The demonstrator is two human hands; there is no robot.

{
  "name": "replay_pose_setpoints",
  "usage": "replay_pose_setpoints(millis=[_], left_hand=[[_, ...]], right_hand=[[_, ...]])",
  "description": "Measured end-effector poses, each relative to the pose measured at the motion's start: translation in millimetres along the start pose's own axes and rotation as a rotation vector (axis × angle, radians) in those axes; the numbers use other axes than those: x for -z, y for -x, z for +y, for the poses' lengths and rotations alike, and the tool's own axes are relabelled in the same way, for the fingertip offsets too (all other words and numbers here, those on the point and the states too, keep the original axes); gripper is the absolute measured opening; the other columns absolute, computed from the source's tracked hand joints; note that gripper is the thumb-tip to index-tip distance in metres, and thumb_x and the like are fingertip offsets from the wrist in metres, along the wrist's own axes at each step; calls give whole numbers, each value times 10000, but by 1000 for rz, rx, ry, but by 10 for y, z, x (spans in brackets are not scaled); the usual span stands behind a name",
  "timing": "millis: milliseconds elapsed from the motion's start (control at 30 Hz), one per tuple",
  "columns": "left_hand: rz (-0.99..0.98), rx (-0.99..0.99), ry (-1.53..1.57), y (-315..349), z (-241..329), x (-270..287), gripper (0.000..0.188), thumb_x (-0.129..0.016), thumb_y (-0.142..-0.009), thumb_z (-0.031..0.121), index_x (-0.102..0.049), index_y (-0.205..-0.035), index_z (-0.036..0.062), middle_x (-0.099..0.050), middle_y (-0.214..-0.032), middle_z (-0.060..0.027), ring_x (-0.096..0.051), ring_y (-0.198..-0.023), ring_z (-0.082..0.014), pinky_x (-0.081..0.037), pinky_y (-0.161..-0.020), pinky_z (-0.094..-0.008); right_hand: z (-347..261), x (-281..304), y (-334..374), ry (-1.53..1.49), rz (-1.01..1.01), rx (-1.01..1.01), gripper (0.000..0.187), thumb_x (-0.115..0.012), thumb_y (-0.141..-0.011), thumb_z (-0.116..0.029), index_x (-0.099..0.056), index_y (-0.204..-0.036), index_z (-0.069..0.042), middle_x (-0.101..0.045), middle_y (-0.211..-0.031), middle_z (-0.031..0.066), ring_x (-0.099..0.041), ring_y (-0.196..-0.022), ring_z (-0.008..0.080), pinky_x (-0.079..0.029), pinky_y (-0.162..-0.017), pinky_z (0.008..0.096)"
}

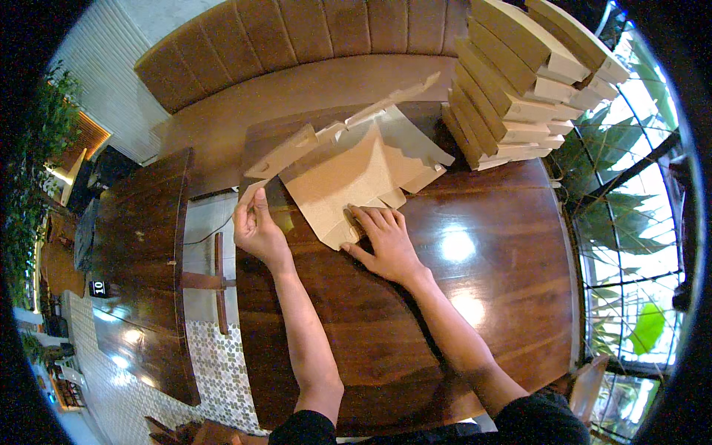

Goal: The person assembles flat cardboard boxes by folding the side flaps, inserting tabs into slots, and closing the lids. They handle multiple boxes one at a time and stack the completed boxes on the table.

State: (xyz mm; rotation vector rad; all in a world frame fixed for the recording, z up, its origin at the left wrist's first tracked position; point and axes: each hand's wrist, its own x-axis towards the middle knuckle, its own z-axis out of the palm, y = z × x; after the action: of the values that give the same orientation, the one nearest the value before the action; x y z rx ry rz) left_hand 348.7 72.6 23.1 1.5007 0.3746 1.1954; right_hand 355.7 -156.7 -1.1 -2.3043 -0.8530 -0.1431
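Note:
A partly folded brown cardboard box [334,185] lies on the dark wooden table [475,297], its side flaps raised and its far panel standing up at an angle. My left hand [258,233] is closed in a pinch at the end of the long left flap [285,153], just off the table's left edge. At the box's near corner, my right hand [382,241] grips a small folded flap, the fingers bent over it and the thumb at the corner. Part of that flap is hidden under the right hand.
A tall stack of folded cardboard boxes [512,89] stands at the table's far right. Behind the table curves a brown padded bench [311,85]. Another wooden table [141,259] is to the left, across a gap. A gridded window [630,245] with plants runs along the right.

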Motion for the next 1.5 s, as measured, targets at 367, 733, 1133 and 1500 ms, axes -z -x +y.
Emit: replay_pose_setpoints(millis=[367,733,1133,1500], left_hand=[[262,233,128,-127,-81,215,320,-761,-991,306,-649,-1118,34,-748,-1130,-92,-686,-1016,-208,-519,-832,-319],[429,303,626,-244,-484,725,432,-685,-1043,240,-497,-1404,96,-568,-1467,-59,-586,-1331,-252,-499,-1030,-398],[-487,473,1212,138,-38,939,666,-593,-1016,432,-443,-1588,126,-399,-1650,-158,-384,-1514,-338,-296,-1253,-486],[-960,679,55,1728,1085,1870,749,-611,-968,-34,-283,-1617,148,-661,-1288,-171,-670,-1121,-220,-530,-988,-382]], right_hand=[[14,-17,-3,82,-27,22,644,-642,-979,-461,-514,-1515,-129,-571,-1403,146,-482,-1346,344,-304,-1187,528],[31,-16,-9,66,-5,35,623,-698,-945,-440,-555,-1466,-130,-584,-1389,126,-498,-1335,328,-334,-1156,515],[210,418,473,-1660,136,-482,980,-294,-993,-822,-468,-1524,-17,-596,-1468,202,-585,-1338,339,-438,-1148,509],[350,1073,2494,-867,287,-622,357,-738,-991,-199,-639,-1278,-11,-719,-1084,52,-675,-974,154,-556,-851,333]])
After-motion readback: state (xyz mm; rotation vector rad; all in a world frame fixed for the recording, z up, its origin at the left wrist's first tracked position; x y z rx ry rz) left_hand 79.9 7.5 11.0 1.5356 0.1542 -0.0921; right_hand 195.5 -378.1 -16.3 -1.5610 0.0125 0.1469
